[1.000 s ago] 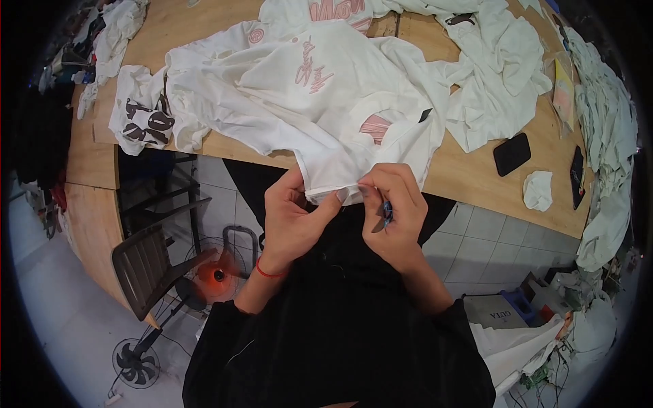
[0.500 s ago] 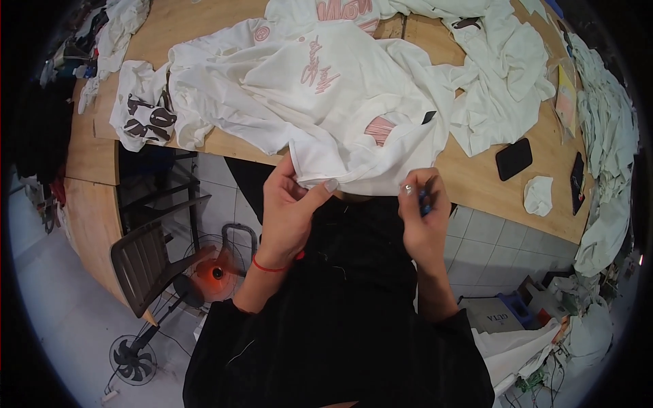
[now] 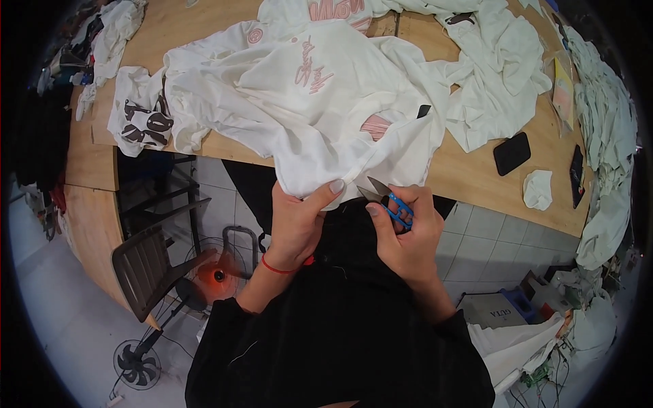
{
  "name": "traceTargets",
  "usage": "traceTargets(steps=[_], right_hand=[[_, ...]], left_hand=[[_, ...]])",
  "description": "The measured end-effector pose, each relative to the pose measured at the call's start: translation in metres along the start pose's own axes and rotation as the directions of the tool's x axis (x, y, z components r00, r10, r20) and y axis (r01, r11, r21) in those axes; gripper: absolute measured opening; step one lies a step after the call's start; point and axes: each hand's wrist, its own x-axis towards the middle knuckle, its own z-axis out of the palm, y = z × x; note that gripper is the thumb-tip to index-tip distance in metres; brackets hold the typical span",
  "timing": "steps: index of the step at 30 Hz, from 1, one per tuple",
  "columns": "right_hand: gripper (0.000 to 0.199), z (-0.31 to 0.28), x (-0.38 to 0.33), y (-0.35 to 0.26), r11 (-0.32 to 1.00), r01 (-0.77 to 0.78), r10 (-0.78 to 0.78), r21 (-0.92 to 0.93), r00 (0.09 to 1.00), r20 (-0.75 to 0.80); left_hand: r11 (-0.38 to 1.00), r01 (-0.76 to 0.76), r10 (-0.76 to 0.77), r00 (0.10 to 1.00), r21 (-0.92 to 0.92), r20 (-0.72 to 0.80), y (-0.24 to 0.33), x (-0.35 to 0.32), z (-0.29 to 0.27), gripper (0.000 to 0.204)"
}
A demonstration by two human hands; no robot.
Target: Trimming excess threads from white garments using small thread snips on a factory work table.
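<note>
A white shirt with pink lettering lies spread over the front of the table, its lower edge hanging toward me. My left hand pinches that edge between thumb and fingers. In my right hand is a pair of small blue thread snips, held with the blades apart. Their tips point up and left, close to the hem beside my left thumb; whether they touch the cloth I cannot tell. A small black tag shows on the shirt near a pink-patterned patch.
Right of the shirt, more white garments lie on the wooden table with a black phone and a white scrap. A dark-printed white piece is at left. Below stand a brown chair and fans.
My right hand has let go of the shirt's edge and moved left toward my left hand. The snips, tucked in the palm before, now point out with blades apart.
</note>
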Motion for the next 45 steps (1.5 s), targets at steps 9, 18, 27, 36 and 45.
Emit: traceTargets(steps=[9, 18, 27, 36, 45], right_hand=[[0.037, 0.001, 0.002, -0.004, 0.988, 0.128, -0.131, -0.081, 0.990, -0.043], [0.033, 0.004, 0.005, 0.000, 0.966, 0.243, -0.245, -0.089, 0.970, -0.011], [0.028, -0.002, 0.010, 0.011, 0.941, -0.097, 0.146, 0.324, 0.981, -0.129], [0.034, 0.006, 0.021, -0.009, 0.949, 0.315, -0.314, 0.020, 0.949, -0.039], [0.010, -0.002, 0.018, 0.024, 0.917, 0.110, -0.083, 0.383, 0.993, -0.086]], left_hand=[[0.982, -0.160, 0.158, 0.987, 0.105, 0.021, 0.000, -0.009, 0.001, 0.051], [0.982, -0.160, 0.159, 0.987, 0.099, 0.021, -0.002, -0.010, 0.000, 0.047], [0.997, -0.083, 0.083, 0.996, -0.004, -0.023, 0.000, -0.008, 0.002, 0.043], [0.998, -0.009, 0.006, 0.999, 0.070, 0.041, -0.006, -0.008, -0.005, 0.035], [0.985, -0.084, 0.089, 0.996, 0.150, -0.025, 0.005, -0.007, -0.001, 0.032]])
